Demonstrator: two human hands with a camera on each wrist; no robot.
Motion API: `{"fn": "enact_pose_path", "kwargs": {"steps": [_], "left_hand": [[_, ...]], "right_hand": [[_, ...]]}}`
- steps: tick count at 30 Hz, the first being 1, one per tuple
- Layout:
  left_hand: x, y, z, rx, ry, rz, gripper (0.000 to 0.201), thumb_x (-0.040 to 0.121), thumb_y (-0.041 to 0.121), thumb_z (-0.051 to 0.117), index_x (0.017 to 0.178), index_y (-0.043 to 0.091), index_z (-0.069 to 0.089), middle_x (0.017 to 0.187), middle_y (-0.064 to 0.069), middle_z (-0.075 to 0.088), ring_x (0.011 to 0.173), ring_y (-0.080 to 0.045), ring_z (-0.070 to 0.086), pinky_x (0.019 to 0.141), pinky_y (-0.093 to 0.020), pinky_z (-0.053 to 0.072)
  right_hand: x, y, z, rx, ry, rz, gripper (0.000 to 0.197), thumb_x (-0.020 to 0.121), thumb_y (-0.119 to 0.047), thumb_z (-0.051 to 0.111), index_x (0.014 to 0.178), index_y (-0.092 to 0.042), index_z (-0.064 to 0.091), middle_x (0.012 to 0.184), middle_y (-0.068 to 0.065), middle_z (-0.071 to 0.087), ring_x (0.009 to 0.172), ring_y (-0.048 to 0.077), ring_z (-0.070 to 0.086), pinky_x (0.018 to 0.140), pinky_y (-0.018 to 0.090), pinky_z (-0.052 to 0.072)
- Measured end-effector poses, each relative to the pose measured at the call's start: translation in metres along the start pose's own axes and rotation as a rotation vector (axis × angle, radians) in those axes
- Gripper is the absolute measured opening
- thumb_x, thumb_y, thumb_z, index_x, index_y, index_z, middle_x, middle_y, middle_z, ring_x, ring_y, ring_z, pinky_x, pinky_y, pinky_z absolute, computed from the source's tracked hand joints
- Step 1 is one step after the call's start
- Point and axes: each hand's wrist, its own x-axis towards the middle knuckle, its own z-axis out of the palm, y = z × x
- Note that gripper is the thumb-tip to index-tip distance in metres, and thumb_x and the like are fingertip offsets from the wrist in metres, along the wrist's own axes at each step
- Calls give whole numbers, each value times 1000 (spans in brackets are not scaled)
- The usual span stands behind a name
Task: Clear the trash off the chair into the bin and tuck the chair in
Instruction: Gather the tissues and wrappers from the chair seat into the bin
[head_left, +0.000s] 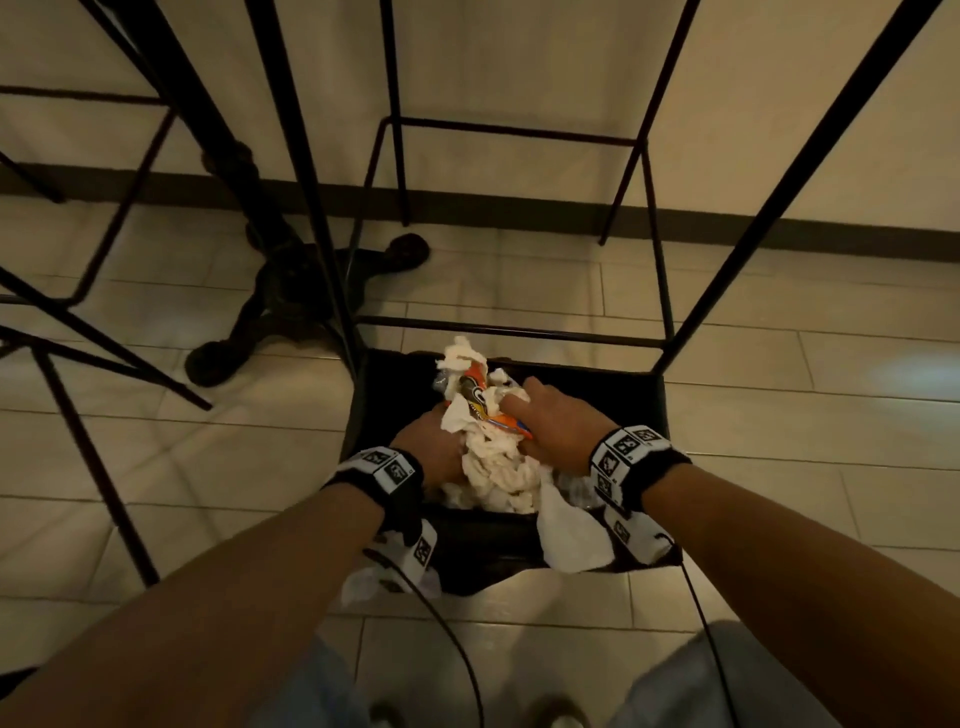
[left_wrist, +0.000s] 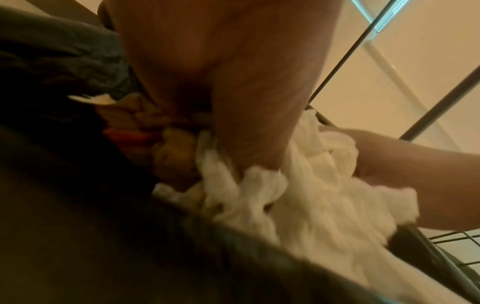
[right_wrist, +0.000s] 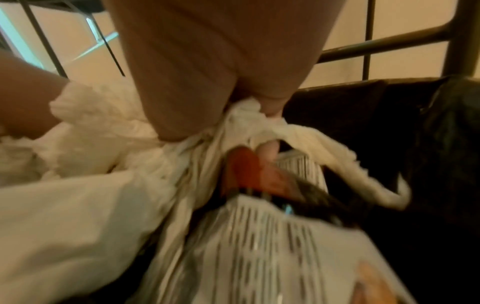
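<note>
Both forearms reach forward and down, side by side, each wrist wrapped in a black band with printed marker tags; the left hand (head_left: 434, 449) curls its fingers in from the left. The right hand (head_left: 550, 415) mirrors it from the right; both grip one crumpled bundle between them.

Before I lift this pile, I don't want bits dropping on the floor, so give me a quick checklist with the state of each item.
1. Left hand grips the crumpled napkins: ok.
2. Right hand has a grip on the pile and orange wrapper: ok.
3. Whole pile gathered: not ok, a loose napkin hangs near the front edge of the chair seat.
4. Scrap under the left wrist collected: not ok.
5. Bin within reach: cannot tell, none in view.
</note>
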Motion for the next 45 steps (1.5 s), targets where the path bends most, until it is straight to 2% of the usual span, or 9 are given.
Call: {"fn": "enact_pose_path", "kwargs": {"steps": [5,9,12,17,22,25,28,36,45], "left_hand": [[8,-3,-12,244,-173,-13,82,70,74,58,138,29,58,145,-5,60,125,-31,60,106,-49,52],[-9,3,-26,163,-186,20,59,90,54,68,140,24,60,142,-3,61,124,-27,60,107,-43,51],[-23,4,-40,96,-129,-16,60,93,54,65,139,17,59,140,-7,61,124,-28,60,107,-43,51],[-74,19,-61,-132,21,50,29,95,44,68,109,19,70,103,-1,72,95,-18,69,85,-33,57],[-160,22,-51,-316,-22,7,28,98,34,67,88,9,70,76,1,72,66,-4,68,64,-18,54],[-188,2,-24,-142,-191,-82,31,100,32,61,93,4,72,91,-9,76,82,-20,72,72,-34,56],[-183,-36,20,116,-373,-231,32,102,31,54,120,8,68,128,-12,68,113,-29,66,85,-31,47],[-113,-118,159,375,-459,-241,58,98,24,58,154,31,43,173,0,-16,157,-41,9,122,-57,31],[-139,-71,96,175,-201,-172,30,101,13,47,126,5,62,128,-19,65,117,-35,62,95,-42,50]], "right_hand": [[12,15,24,-60,-234,106,73,93,-59,58,154,-29,33,147,16,46,129,40,51,102,48,49],[15,14,16,64,-181,228,81,84,-70,59,152,-31,40,147,14,50,130,38,50,104,49,49],[7,9,1,205,-89,155,67,84,-61,66,141,-28,55,135,10,55,122,32,54,101,47,50],[-9,2,1,121,-400,58,28,86,-52,69,103,-30,71,98,-2,68,92,20,66,86,36,54],[-24,-21,-18,360,30,113,24,99,-40,56,103,-19,68,90,7,71,82,27,68,75,42,57],[-57,-74,-29,581,126,52,16,97,-27,62,87,-15,64,76,-1,65,71,17,60,65,34,46],[-79,-133,-3,575,-154,-34,18,97,-36,57,87,-22,64,80,-3,67,74,16,62,66,36,49],[-41,-155,163,213,-585,76,42,96,-36,53,130,-14,61,129,17,65,115,36,64,93,39,51],[-46,-140,193,270,-509,213,42,98,-38,53,131,-12,58,135,16,60,123,34,59,105,40,49]]}}
